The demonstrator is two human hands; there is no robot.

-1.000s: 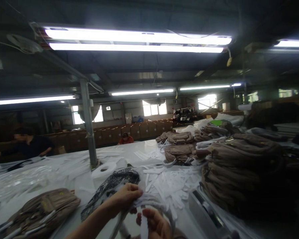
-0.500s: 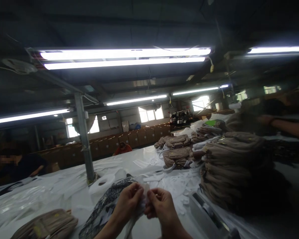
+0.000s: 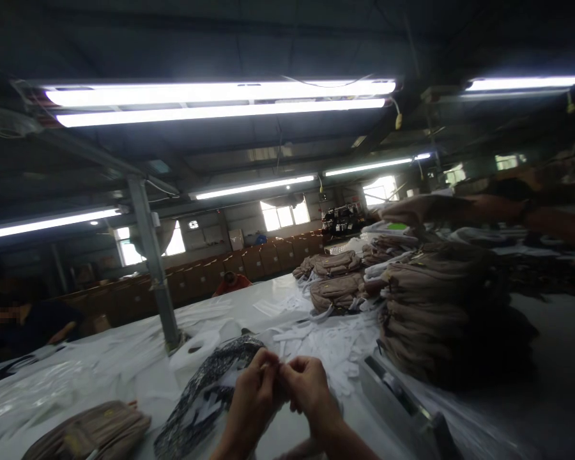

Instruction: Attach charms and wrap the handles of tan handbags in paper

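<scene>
My left hand [image 3: 255, 395] and my right hand [image 3: 312, 391] meet at the fingertips above the table. Both are closed in a pinch; whatever lies between them is too small and hidden to name. Just left of my left hand lies a black speckled plastic bag [image 3: 199, 390] with white strips in it. Loose white strips [image 3: 323, 345] are scattered on the table beyond my hands. Below my right hand, at the bottom edge, a bit of brownish fabric [image 3: 303, 451] shows. A taupe backpack [image 3: 93, 429] lies flat at the lower left.
A tall stack of taupe bags [image 3: 426, 313] stands at the right, behind a grey box-like device [image 3: 395, 402]. A co-worker's arm [image 3: 498, 207] reaches over the stack with a taupe item. A metal post [image 3: 154, 262] rises at the left; another person [image 3: 38, 322] sits beyond it.
My hands have drawn together, and the whitish piece seen between them is now hidden. The co-worker's arm has reached further left over the stack. The view has shifted slightly.
</scene>
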